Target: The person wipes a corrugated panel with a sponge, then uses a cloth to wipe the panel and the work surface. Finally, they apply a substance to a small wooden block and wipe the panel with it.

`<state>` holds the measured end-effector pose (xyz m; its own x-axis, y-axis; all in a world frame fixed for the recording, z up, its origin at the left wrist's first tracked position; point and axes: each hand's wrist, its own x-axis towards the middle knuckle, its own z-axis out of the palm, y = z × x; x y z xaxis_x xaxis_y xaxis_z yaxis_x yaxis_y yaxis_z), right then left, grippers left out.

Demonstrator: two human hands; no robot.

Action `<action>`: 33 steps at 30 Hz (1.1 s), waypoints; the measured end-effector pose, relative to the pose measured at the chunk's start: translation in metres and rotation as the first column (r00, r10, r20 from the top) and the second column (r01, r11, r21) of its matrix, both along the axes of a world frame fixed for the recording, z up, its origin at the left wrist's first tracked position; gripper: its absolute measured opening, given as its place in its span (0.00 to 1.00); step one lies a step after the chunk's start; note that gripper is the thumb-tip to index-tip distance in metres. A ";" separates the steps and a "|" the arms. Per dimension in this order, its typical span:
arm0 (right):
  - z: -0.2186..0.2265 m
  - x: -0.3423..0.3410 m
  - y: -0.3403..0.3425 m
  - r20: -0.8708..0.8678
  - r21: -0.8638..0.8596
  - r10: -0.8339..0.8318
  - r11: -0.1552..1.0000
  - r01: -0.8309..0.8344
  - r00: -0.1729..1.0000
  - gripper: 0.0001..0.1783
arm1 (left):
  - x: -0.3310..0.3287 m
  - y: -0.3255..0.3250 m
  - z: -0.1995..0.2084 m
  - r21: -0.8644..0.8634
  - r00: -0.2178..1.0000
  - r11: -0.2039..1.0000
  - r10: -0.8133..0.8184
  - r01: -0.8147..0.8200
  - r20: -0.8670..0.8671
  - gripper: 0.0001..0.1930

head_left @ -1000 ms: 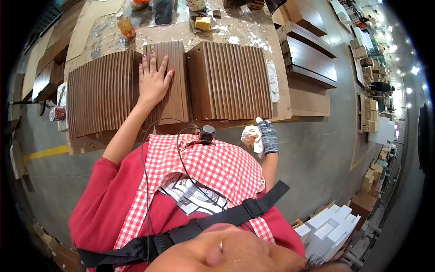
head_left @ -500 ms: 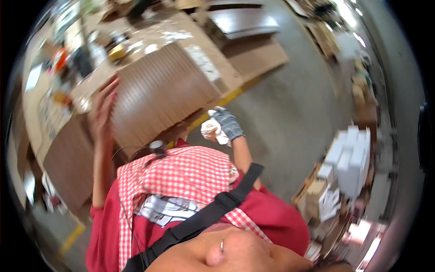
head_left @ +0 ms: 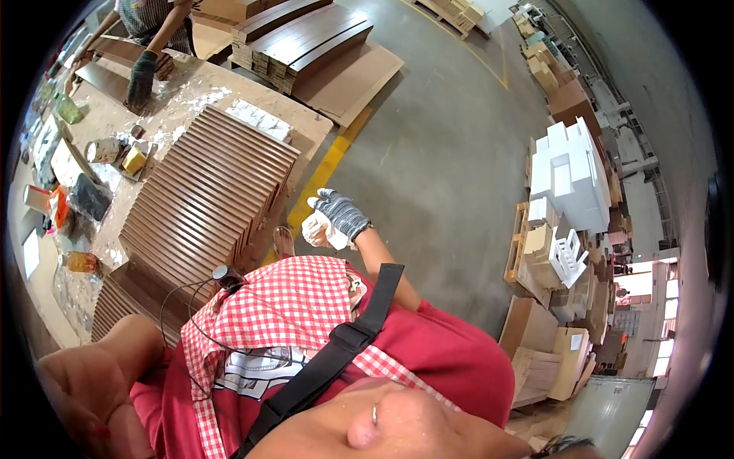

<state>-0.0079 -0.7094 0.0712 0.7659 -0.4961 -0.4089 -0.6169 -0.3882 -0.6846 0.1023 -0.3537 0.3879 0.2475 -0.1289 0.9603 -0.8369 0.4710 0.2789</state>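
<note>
My right hand [head_left: 342, 216], in a grey knit glove, is closed around a crumpled white cloth [head_left: 319, 229], held out over the floor beside the table. My bare left hand [head_left: 92, 398] is raised close at the lower left. Its fingers are mostly hidden at the dark rim, and one red nail shows. In front of me a row of brown wooden slats [head_left: 206, 187] lies side by side on the table, touching neither hand. More brown slats [head_left: 130, 302] lie at the near left of the row.
The worktable [head_left: 313, 130] has white flakes, a yellow sponge [head_left: 134, 159], a can [head_left: 102, 151] and an amber jar [head_left: 82, 262]. Across it, a co-worker's dark-gloved hand [head_left: 141, 80] rests by a board. Stacked brown boards [head_left: 306, 42] stand beyond; white foam blocks [head_left: 569, 176] sit at right.
My left hand has left the brown slats and come up toward the lower left. My right hand keeps the cloth and appears a little further left. The view has shifted, bringing the co-worker into sight.
</note>
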 end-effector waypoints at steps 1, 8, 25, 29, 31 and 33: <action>-0.001 -0.006 0.003 -0.008 0.028 -0.022 0.999 0.022 1.000 0.37 | -0.010 -0.001 0.004 0.043 0.997 0.998 0.056 -0.054 -0.055 0.26; 0.003 -0.021 0.025 0.026 0.011 0.010 1.000 -0.010 1.000 0.37 | 0.012 0.037 -0.010 -0.057 0.953 0.953 -0.300 0.297 -0.051 0.23; -0.035 0.000 0.011 0.286 0.439 -0.276 0.889 0.130 0.918 0.19 | 0.028 0.129 -0.191 0.500 0.461 0.792 0.319 0.350 -0.828 0.15; -0.025 0.024 0.008 0.305 0.451 -0.234 0.889 0.077 0.923 0.18 | 0.022 0.162 -0.203 0.902 0.674 0.430 0.652 0.046 -0.346 0.24; -0.026 0.034 0.009 0.365 0.456 -0.212 0.890 0.024 0.907 0.19 | 0.014 0.176 -0.207 0.887 0.634 0.363 0.623 0.285 -0.459 0.21; -0.030 0.041 0.012 0.380 0.463 -0.181 0.886 -0.017 0.907 0.20 | 0.005 0.185 -0.215 0.672 0.305 0.467 0.640 0.575 -0.705 0.15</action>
<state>0.0328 -0.6971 0.0417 0.8750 -0.4045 -0.2660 -0.2652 0.0593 -0.9624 0.1068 -0.1687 0.1730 0.7306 -0.4878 -0.4778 0.2276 -0.4858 0.8439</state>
